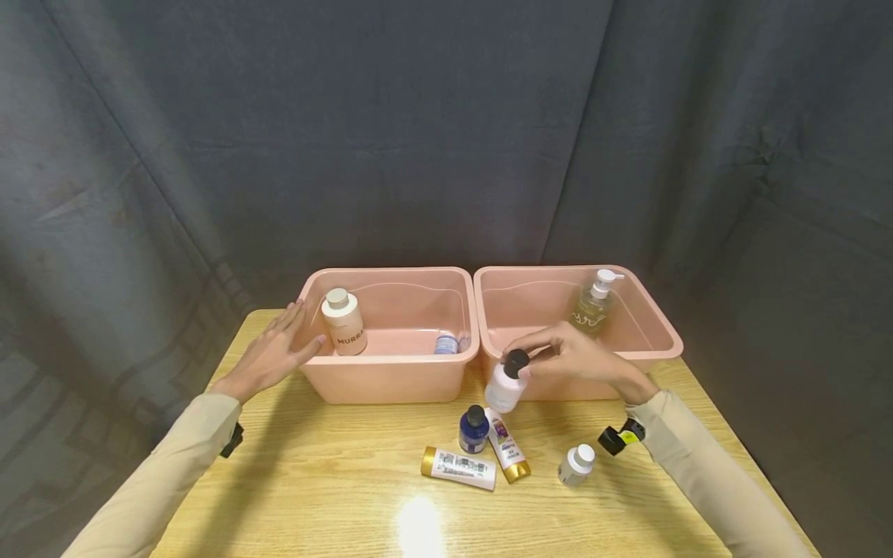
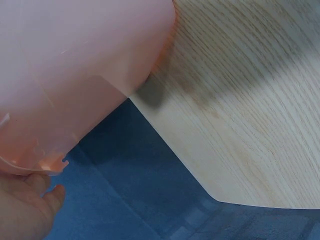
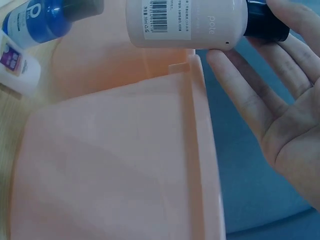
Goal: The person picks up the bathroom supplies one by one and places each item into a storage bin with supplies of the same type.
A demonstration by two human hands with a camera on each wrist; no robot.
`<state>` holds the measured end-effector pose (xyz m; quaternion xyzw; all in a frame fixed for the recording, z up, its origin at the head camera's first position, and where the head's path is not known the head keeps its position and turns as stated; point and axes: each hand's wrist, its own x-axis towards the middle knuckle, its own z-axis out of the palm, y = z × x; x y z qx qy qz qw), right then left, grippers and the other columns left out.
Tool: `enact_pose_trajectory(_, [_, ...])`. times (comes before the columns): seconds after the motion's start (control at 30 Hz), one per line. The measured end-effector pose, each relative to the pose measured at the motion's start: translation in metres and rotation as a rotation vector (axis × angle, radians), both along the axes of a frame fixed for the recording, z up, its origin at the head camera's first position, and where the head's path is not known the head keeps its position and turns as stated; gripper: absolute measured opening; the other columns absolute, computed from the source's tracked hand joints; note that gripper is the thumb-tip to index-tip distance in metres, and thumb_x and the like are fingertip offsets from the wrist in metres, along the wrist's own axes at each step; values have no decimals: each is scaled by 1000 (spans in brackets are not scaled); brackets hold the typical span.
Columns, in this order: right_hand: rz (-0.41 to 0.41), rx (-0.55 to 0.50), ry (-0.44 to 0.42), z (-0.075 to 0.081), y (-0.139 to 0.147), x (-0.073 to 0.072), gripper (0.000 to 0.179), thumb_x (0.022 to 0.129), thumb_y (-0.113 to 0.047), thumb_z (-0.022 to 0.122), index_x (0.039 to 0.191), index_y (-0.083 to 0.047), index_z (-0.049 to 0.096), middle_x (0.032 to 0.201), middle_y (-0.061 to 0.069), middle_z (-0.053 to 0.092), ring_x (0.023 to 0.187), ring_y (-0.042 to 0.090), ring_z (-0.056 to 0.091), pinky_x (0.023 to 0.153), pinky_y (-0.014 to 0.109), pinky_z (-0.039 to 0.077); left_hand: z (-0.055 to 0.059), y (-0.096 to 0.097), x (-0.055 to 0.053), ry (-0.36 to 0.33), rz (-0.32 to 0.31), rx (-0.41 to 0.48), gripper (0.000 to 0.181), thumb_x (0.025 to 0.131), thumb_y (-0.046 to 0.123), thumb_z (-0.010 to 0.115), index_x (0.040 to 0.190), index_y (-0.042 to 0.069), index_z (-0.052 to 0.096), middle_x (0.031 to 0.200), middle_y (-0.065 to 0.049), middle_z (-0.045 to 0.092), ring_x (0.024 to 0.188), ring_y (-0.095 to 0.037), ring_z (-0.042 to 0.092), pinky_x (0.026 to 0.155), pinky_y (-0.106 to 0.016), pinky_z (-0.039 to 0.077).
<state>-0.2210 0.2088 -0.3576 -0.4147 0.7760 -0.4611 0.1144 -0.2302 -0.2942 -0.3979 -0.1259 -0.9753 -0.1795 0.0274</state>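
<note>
My right hand (image 1: 568,358) pinches a pale pink bottle (image 1: 504,390) by its black cap (image 3: 267,21), in front of the right pink bin (image 1: 558,387). In the right wrist view the bottle's barcode label shows. My left hand (image 1: 274,350) rests on the left rim of the left pink bin (image 1: 387,381), its fingers straight in the head view; the left wrist view shows only part of that hand (image 2: 25,205) at the rim. Inside the left bin a white bottle (image 1: 345,325) stands upright beside my left hand, and a small blue-labelled container (image 1: 446,345) sits at the right.
A pump bottle (image 1: 591,306) stands in the right bin. On the wooden table (image 1: 335,480) are a dark blue bottle (image 1: 474,431), two gold-capped tubes, one lying crosswise (image 1: 462,468) and one slanted (image 1: 508,448), and a small white bottle (image 1: 576,466). A grey curtain (image 1: 363,139) hangs behind.
</note>
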Motion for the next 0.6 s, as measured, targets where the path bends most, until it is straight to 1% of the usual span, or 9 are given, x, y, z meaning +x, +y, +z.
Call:
enact_pose_trajectory(0.13, [-12,5,5,5,-3,-2,36,87,-7,76,122,-4,70,115,2,72,101,22,69,86,35,55,-1,0,0,6,0,1,82,100,54,45,158,4,14,164,-17,6,143,-52,15,100,-77,24])
enact_pose_trajectory(0.33, [-26,-8,-15,9,-9,-6,38,87,-6,75,124,-1,69,115,4,72,100,25,69,86,41,56,-1,-1,0,10,-6,4,85,100,59,42,158,4,14,164,-17,6,144,-49,14,102,-75,23])
enact_pose_trajectory(0.43, [-30,-13,-20,10,-13,-9,37,87,-7,75,124,-3,69,114,2,72,100,25,69,87,40,55,-1,-1,0,9,-6,4,86,99,60,41,158,4,13,164,-18,6,145,-49,14,102,-75,23])
enact_pose_trajectory(0.6, [-14,-17,-20,16,-19,-12,36,88,-5,74,123,-4,69,113,3,73,100,23,69,88,40,55,-1,-1,0,3,-5,4,86,99,61,41,159,5,13,164,-16,4,145,-48,13,103,-75,22])
